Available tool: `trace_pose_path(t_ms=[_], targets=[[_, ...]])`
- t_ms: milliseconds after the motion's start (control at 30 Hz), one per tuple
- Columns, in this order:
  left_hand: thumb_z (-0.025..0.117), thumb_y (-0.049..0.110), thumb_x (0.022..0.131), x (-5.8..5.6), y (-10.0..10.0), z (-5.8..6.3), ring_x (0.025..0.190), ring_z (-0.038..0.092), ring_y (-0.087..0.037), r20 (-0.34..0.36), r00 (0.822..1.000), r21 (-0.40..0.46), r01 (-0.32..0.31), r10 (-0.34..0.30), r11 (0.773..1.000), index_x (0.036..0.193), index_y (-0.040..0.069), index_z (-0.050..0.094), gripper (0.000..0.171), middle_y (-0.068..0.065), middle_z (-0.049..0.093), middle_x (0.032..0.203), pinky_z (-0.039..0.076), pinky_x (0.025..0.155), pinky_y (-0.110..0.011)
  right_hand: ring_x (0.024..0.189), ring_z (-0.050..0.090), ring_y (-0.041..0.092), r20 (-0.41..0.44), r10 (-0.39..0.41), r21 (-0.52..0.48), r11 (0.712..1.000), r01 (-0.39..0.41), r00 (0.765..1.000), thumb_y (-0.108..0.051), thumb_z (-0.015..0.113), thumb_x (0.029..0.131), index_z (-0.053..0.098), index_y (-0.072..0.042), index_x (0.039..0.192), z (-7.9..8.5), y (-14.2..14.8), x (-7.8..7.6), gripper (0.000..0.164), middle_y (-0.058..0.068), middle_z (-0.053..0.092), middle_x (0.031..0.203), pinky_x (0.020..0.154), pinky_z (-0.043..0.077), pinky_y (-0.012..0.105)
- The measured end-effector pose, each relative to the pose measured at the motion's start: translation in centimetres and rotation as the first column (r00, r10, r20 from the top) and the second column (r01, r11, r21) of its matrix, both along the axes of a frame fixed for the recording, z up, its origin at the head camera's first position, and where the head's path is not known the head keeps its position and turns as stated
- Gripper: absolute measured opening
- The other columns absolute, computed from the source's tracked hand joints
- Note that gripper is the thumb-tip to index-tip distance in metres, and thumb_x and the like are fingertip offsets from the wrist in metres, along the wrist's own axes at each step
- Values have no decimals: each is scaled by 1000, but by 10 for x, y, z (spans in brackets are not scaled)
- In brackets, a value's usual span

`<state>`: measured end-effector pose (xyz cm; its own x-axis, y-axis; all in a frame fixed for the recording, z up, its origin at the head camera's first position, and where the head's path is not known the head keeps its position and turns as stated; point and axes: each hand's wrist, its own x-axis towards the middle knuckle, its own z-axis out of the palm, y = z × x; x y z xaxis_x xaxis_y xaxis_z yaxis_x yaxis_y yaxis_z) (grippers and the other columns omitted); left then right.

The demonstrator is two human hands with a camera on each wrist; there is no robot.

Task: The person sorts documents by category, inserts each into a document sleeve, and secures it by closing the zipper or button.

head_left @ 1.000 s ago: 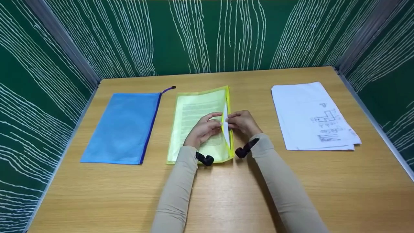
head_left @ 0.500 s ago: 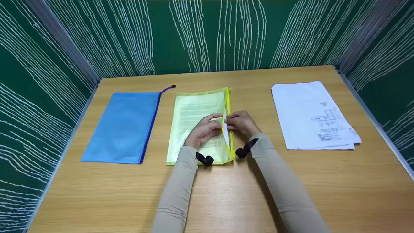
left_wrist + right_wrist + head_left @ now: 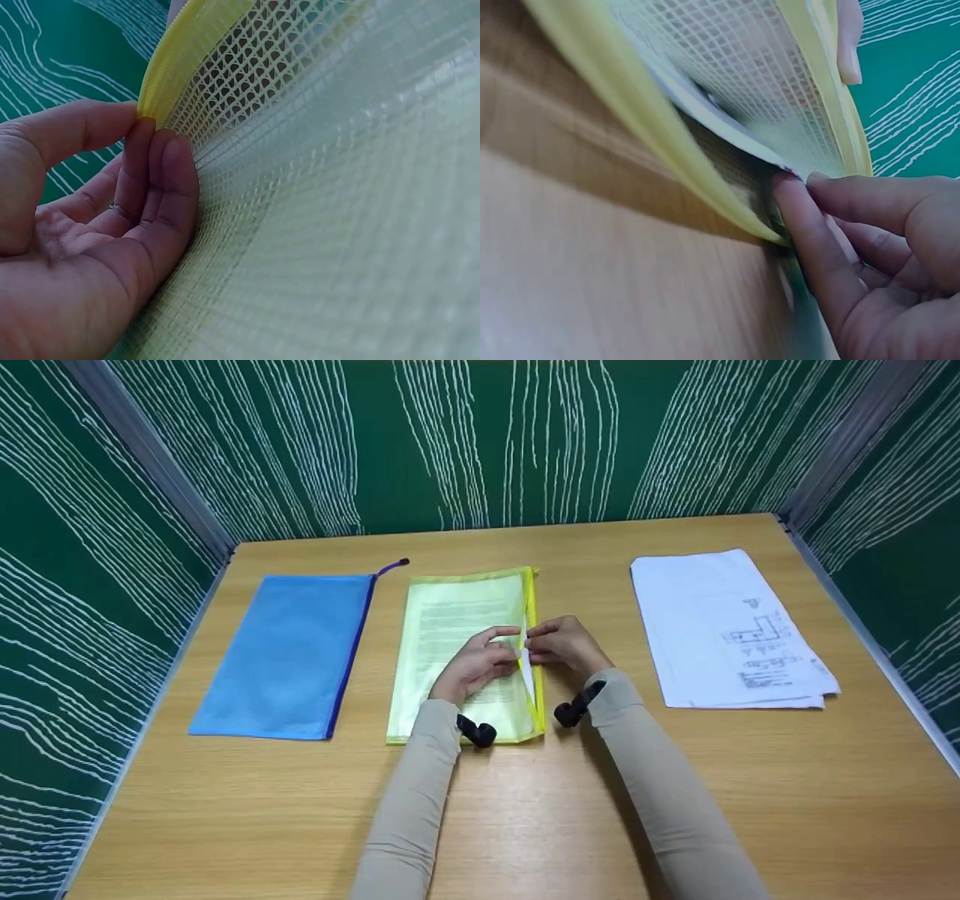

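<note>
A translucent yellow mesh zipper pouch (image 3: 442, 607) with printed sheets inside lies mid-table, its opening facing right. My left hand (image 3: 476, 664) pinches the upper zipper edge (image 3: 154, 82) between thumb and fingers, lifting it so the mouth gapes. At that mouth my right hand (image 3: 566, 645) pinches the edge of the white paper (image 3: 727, 133) between thumb and index finger. The lower yellow edge (image 3: 660, 142) of the mouth bows beneath the paper in the right wrist view. A narrow white strip of paper shows in the gap.
A blue zipper pouch (image 3: 289, 656) with a purple pull lies to the left. On the right is a stack of white sheets (image 3: 697, 630) with a technical drawing on top. Green walls with white lines stand around the wooden table (image 3: 510, 825).
The pouch's mouth has narrowed and less white paper shows in it. The pouch's far right corner has shifted slightly toward me. Both hands keep their places at the opening.
</note>
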<state>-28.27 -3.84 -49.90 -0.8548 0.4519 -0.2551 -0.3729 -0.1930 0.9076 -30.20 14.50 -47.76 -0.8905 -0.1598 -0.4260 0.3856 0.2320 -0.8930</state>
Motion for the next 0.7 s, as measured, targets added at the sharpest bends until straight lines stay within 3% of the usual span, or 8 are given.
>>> trace_pose_path(t_ms=[167, 400, 567, 700], targets=[[57, -7, 90, -1, 1, -1, 82, 65, -17, 0, 1000, -13, 2, -2, 1000, 134, 5, 50, 46, -5, 64, 84, 53, 79, -29, 71, 68, 9, -27, 34, 39, 999, -33, 999, -5, 60, 92, 60, 7, 121, 1, 5, 0, 31, 6, 69, 84, 69, 57, 23], [62, -4, 87, 0, 5, 6, 78, 62, -16, -11, 1000, -115, -6, 5, 993, 129, 4, 54, 43, -4, 63, 83, 54, 77, -30, 75, 67, 12, -78, 77, 79, 994, -71, 994, -5, 56, 94, 59, 6, 123, 3, 13, 0, 31, 13, 68, 94, 72, 58, 28], [64, -3, 85, 1, 9, 11, 75, 61, -15, -48, 998, -209, 23, -34, 978, 133, 2, 52, 50, -2, 58, 81, 54, 73, -28, 78, 68, 13, -116, 97, 98, 991, -86, 988, -5, 52, 96, 58, 6, 125, 3, 26, -3, 32, 21, 66, 107, 75, 58, 29], [61, -1, 87, -1, 9, 16, 75, 55, -14, -99, 991, -280, 55, -85, 959, 136, 1, 49, 51, 2, 50, 76, 53, 74, -28, 82, 68, 14, -146, 96, 123, 989, -79, 985, -5, 52, 95, 59, 4, 124, 7, 38, -6, 31, 19, 65, 109, 77, 58, 27]])
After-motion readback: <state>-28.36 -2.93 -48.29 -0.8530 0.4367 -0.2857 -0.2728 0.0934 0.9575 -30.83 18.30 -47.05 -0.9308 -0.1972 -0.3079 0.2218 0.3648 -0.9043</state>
